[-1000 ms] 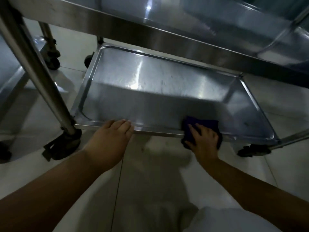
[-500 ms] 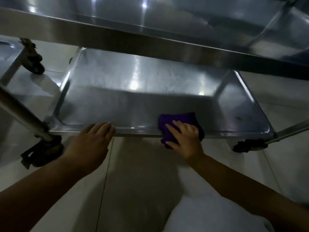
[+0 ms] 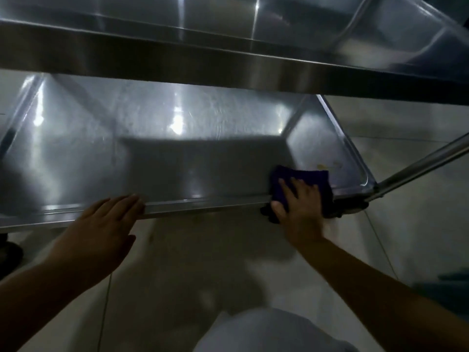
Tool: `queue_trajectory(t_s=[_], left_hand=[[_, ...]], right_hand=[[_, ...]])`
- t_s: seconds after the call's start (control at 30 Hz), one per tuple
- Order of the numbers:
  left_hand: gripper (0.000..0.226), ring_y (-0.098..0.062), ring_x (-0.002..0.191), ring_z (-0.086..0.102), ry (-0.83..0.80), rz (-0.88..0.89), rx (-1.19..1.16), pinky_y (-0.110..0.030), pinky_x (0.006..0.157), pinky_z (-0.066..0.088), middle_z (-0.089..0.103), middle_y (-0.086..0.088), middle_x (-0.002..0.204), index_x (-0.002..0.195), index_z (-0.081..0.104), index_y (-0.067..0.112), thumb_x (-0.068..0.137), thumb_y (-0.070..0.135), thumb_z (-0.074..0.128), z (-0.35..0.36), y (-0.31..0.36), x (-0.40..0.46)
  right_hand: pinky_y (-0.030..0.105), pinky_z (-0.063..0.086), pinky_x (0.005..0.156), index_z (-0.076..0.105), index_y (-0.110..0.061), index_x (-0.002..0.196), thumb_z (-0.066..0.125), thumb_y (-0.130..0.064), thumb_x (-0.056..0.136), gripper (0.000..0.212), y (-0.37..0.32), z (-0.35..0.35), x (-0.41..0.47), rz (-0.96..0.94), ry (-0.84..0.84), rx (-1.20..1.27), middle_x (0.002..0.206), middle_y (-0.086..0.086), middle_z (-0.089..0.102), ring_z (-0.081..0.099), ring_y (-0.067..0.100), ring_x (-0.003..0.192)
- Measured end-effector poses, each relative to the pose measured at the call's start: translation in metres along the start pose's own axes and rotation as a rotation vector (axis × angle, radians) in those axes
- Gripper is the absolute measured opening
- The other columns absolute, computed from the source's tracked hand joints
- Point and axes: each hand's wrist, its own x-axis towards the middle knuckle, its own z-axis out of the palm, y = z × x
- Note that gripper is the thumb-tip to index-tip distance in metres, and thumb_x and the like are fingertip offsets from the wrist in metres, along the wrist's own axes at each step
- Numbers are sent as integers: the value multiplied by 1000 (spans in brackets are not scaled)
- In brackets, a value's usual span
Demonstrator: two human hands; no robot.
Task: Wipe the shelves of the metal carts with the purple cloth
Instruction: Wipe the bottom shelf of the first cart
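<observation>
Right hand (image 3: 300, 207) presses the soft, limp purple cloth (image 3: 299, 180) flat over the lower shelf (image 3: 177, 161) rim at 4 o'clock; left hand (image 3: 101, 224), fingers straight, steadies the rim.

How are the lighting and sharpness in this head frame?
Head view: dim overall; bright glare spots on the lower shelf, with a broad shadow across its near half; right hand and purple cloth slightly motion-blurred; wide-angle bending on the upper shelf edge.
</observation>
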Motion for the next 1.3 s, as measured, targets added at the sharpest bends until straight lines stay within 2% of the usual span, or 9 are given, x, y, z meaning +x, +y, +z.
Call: queue_trajectory(t_s=[0.13, 0.2, 0.27, 0.37, 0.5, 0.67, 0.77, 0.93, 1.3], left_hand=[[61, -39, 109, 54, -22, -50, -30, -55, 85, 49, 57, -24, 123, 124, 53, -1, 72, 31, 55, 9, 2, 5], [63, -42, 110, 55, -60, -72, -25, -56, 87, 48, 55, -24, 126, 126, 52, -2, 77, 37, 45, 15, 3, 5], [65, -41, 114, 53, -81, -111, -7, -56, 91, 46, 52, -24, 130, 129, 51, -2, 76, 36, 58, 22, 3, 5], [67, -40, 118, 50, -49, -142, -12, -54, 96, 42, 49, -22, 134, 133, 48, 0, 76, 31, 66, 26, 2, 5], [68, -39, 119, 49, 2, -116, -19, -52, 97, 41, 48, -20, 135, 135, 47, 0, 80, 40, 36, 23, 2, 1], [61, -35, 122, 48, 50, -90, 3, -42, 104, 35, 51, -19, 136, 134, 48, 1, 81, 30, 54, 19, -1, -2], [59, -34, 115, 55, 109, -103, 7, -41, 96, 41, 57, -17, 129, 129, 55, 3, 75, 23, 68, 11, 4, -1], [51, -29, 106, 64, 182, -68, 84, -35, 89, 38, 64, -12, 121, 122, 62, 6, 77, 29, 59, 2, 4, 0], [82, -22, 109, 63, 103, -104, 65, -33, 91, 37, 64, -6, 123, 125, 61, 13, 49, 28, 89, 1, 0, -2]], right_hand=[[45, 34, 105, 63, -19, 128, 38, -53, 89, 57, -114, 13, 6, -274, -55, 70, 130, 14, 61, 56, 34, 120], [42, 13, 116, 43, -23, 145, 33, -51, 98, 56, -160, 11, 17, -418, -185, 101, 152, 10, 38, 30, 29, 142], [40, -5, 118, 17, -29, 153, 22, -50, 102, 55, -179, 11, 36, -492, -354, 98, 162, 2, 9, 1, 21, 149], [38, -11, 118, 6, -34, 154, 19, -51, 102, 56, -170, 10, 67, -516, -486, 82, 162, -5, -5, -11, 16, 148], [39, -7, 117, 8, -34, 154, 23, -51, 101, 57, -105, 5, 99, -352, -402, 31, 163, -3, -3, -7, 18, 149], [43, 2, 118, 13, -30, 154, 27, -48, 102, 56, 14, -9, 127, -29, -320, -57, 163, 2, 4, 1, 22, 149], [50, -3, 118, 11, -35, 153, 26, -49, 102, 55, 62, -21, 127, 251, -324, -47, 163, -1, 2, -3, 25, 149], [64, -8, 112, 5, -42, 152, 20, -53, 100, 56, 32, -20, 126, 441, -360, -12, 163, -3, -3, -11, 30, 148], [63, -11, 112, 3, -40, 152, 17, -54, 100, 56, -241, 33, 151, -390, -412, -15, 162, 0, -8, -14, 32, 147]])
